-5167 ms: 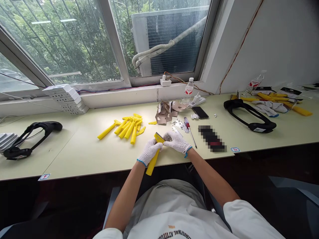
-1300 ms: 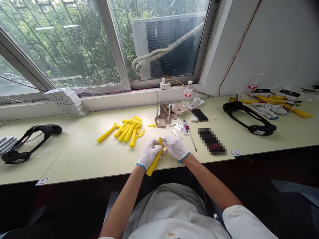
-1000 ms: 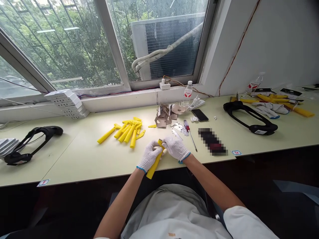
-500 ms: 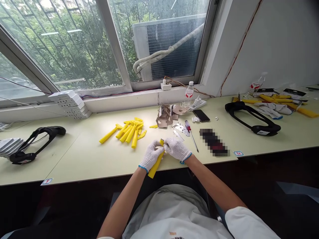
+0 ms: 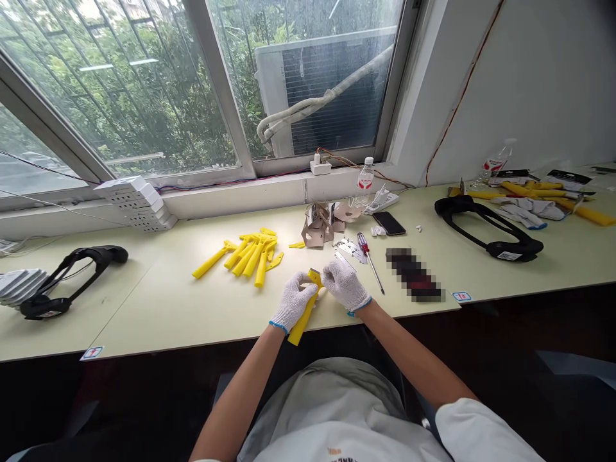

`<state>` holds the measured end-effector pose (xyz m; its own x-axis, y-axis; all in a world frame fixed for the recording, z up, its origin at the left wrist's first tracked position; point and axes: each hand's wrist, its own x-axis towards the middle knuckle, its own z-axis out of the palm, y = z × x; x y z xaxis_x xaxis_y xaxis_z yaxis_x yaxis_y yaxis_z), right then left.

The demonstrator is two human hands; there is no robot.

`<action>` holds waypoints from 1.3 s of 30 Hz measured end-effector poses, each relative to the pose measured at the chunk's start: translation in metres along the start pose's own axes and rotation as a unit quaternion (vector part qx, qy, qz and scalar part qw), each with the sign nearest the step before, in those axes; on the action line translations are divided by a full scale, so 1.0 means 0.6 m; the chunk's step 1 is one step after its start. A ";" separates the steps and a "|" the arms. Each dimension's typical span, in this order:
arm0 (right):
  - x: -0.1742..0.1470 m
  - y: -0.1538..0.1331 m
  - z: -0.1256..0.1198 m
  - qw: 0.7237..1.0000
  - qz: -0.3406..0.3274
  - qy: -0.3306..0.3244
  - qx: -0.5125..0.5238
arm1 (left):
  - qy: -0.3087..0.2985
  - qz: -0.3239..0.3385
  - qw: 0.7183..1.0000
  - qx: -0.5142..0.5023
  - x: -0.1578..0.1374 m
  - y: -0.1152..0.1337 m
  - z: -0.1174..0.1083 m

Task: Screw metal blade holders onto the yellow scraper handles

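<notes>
Yellow handle point(image 5: 304, 307): lay slanted over the near edge of the table point(image 5: 158, 308), its lower end hanging past the edge, its broad head up between the 2 gloved hands.
Left hand point(image 5: 293, 307): in a white knit glove, its fingers were curled round the handle's middle and gripped it.
Right hand point(image 5: 344, 285): also gloved, sat just beside the head of the handle, fingertips bent down toward it; whether they pinched a small part or only pressed there could not be told, since the glove hid the contact.
Metal blades point(image 5: 347, 249): a small loose scatter lay just beyond the right hand, near a red-handled screwdriver point(image 5: 368, 259).
Cardboard packs point(image 5: 319, 227): stood torn open behind the blades.
Yellow handles pile point(image 5: 245, 253): about a dozen lay heaped to the left, well apart from the hands.
Phone point(image 5: 389, 223): lay flat beyond the screwdriver, near a small water bottle point(image 5: 364, 181) by the sill.
Black frames: 1 lay at far left point(image 5: 67, 281), 1 at right point(image 5: 486, 226).
Risk, slip: the overhanging handle might have tipped off the edge had the left grip loosened.
Risk, cut: thin knit gloves seemed poor guard had a blade edge skidded under a pushing fingertip.
Risk, misfit: a part pressed in crooked might have jammed in the head.
</notes>
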<state>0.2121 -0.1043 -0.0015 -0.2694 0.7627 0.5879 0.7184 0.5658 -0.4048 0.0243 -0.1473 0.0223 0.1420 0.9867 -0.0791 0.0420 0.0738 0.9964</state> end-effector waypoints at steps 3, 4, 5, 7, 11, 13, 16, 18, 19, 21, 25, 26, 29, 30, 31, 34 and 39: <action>0.001 -0.001 -0.003 1.000 -0.017 -0.014 0.015 | -0.005 0.005 1.000 -0.001 0.002 -0.004 -0.001; 0.001 -0.002 -0.004 0.999 -0.025 -0.021 0.020 | -0.007 0.009 1.000 0.001 0.002 -0.005 -0.002; 0.001 -0.003 -0.006 0.999 -0.034 -0.030 0.026 | -0.008 0.014 1.000 0.003 0.003 -0.005 -0.002; 0.000 -0.006 -0.008 0.996 -0.057 -0.051 0.041 | -0.010 0.019 1.000 0.009 0.004 -0.006 -0.003; 0.000 -0.008 -0.010 0.991 -0.084 -0.081 0.059 | -0.012 0.021 1.000 0.009 0.004 -0.007 -0.005; 0.000 -0.007 -0.009 0.991 -0.082 -0.085 0.058 | -0.012 0.028 1.000 0.007 0.005 -0.008 -0.004; -0.001 -0.006 -0.008 0.992 -0.074 -0.091 0.052 | -0.012 0.032 0.999 0.006 0.005 -0.008 -0.004; -0.002 -0.006 -0.008 0.993 -0.066 -0.092 0.044 | -0.013 0.031 0.999 0.002 0.005 -0.008 -0.004; -0.002 -0.006 -0.009 0.993 -0.062 -0.091 0.040 | -0.014 0.031 0.999 0.001 0.005 -0.008 -0.004; -0.003 -0.008 -0.011 0.994 -0.055 -0.088 0.031 | -0.020 0.031 0.999 0.000 0.005 -0.009 -0.004; -0.003 -0.011 -0.018 0.995 -0.046 -0.083 0.021 | -0.030 0.033 0.999 -0.002 0.006 -0.014 -0.007; -0.003 -0.012 -0.019 0.995 -0.045 -0.082 0.019 | -0.031 0.033 0.999 -0.003 0.006 -0.015 -0.007; -0.002 -0.012 -0.021 0.995 -0.047 -0.081 0.019 | -0.030 0.035 0.999 0.000 0.006 -0.014 -0.008; -0.002 -0.012 -0.021 0.995 -0.049 -0.081 0.021 | -0.029 0.036 0.999 0.001 0.006 -0.013 -0.008; -0.001 -0.011 -0.020 0.995 -0.052 -0.083 0.025 | -0.029 0.036 0.999 0.002 0.006 -0.012 -0.008; 0.001 -0.011 -0.018 0.993 -0.062 -0.091 0.041 | -0.026 0.034 0.999 0.005 0.005 -0.009 -0.007; 0.002 -0.011 -0.016 0.991 -0.064 -0.095 0.067 | -0.029 0.048 0.998 0.015 0.007 -0.013 -0.007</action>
<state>0.2131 -0.1103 0.0088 -0.4772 0.7203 0.5034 0.5831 0.6881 -0.4318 0.0203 -0.1431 0.0145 0.2036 0.9789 0.0141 0.0543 -0.0257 0.9982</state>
